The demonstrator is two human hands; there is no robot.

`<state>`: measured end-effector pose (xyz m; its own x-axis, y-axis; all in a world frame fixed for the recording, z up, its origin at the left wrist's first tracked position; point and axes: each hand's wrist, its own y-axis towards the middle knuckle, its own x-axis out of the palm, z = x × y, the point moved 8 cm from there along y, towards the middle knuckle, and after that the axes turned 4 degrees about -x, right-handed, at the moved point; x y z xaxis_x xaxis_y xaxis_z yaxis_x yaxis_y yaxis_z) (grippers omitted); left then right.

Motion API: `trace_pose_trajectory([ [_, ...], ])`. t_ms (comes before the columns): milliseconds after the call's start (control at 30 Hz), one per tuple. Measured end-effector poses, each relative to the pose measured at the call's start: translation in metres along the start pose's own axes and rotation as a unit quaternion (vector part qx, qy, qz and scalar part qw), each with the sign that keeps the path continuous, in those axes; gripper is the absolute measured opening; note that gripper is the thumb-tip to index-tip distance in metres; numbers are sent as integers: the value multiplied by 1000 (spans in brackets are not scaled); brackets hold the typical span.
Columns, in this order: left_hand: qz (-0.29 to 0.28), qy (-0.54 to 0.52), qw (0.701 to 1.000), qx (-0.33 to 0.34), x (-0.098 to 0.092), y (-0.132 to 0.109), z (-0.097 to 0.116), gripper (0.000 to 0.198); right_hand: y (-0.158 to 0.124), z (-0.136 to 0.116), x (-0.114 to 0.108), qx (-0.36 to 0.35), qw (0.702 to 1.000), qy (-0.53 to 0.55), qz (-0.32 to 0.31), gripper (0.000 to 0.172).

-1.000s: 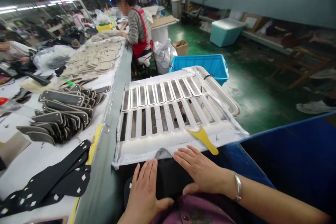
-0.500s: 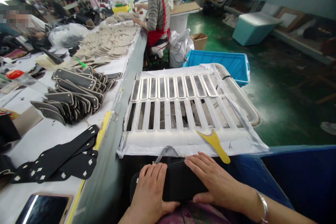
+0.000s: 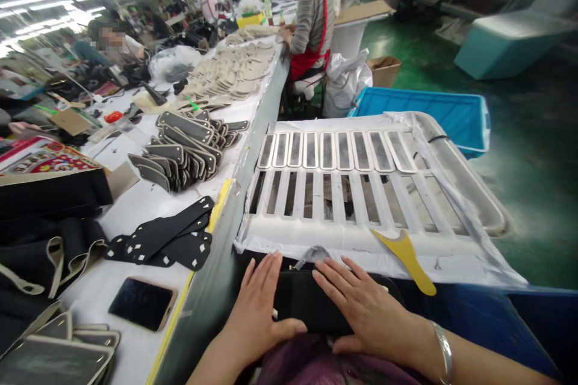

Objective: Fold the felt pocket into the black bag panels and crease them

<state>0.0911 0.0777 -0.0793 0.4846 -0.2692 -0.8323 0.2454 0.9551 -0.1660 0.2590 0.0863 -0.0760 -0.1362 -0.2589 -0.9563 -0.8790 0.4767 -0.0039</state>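
Note:
A black bag-like piece (image 3: 307, 299) lies across my lap, with small pale patches near its edges. My left hand (image 3: 262, 299) rests on its left part, fingers stretched forward and thumb reaching inward. On the right part, my right hand (image 3: 363, 296) lies flat with its fingers spread; a silver bangle is on that wrist. Both palms touch the piece, and neither hand is wrapped round it. Just beyond the fingers a small grey loop (image 3: 312, 254) with a metal fitting shows. A yellow notched tool (image 3: 409, 261) lies on the white slotted rack (image 3: 298, 234) ahead.
Grey strips with pale borders (image 3: 291, 150) line the rack's far side. On the left table are black riveted pieces (image 3: 169, 237), a phone (image 3: 143, 304) and stacked grey straps (image 3: 185, 147). A blue crate (image 3: 424, 111) stands beyond the rack. A co-worker in a red apron (image 3: 311, 30) sits farther along.
My view has swung left, so the rack and table appear farther right. My left fingers, bent over the black piece before, now lie straighter. The right hand stays on it.

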Motion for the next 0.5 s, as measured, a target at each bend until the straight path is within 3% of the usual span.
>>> trace_pose_trajectory([
  [67, -17, -133, 987, -93, -1, -11, -33, 76, 2, -3, 8, -5, 1000, -22, 13, 104],
  [133, -52, -299, 942, -142, 14, -19, -51, 61, -1, -3, 11, -6, 999, -37, 17, 104],
  [200, -65, -429, 888, -151, 28, -21, -55, 54, -3, -4, 9, -10, 999, -42, 16, 103],
  [267, -44, -485, 861, -146, 33, -20, -54, 50, -1, -6, 4, -8, 999, -32, 9, 102],
  [333, -21, -480, 867, -132, 30, -18, -50, 47, 12, -7, 1, 23, 1000, -7, 0, 91],
  [433, -10, -431, 895, -111, 22, -16, -45, 45, 49, -9, 4, 121, 992, 30, -3, 54],
  [500, -1, -399, 911, -107, 17, -15, -47, 44, 77, -13, 9, 179, 983, 31, -3, 42],
])
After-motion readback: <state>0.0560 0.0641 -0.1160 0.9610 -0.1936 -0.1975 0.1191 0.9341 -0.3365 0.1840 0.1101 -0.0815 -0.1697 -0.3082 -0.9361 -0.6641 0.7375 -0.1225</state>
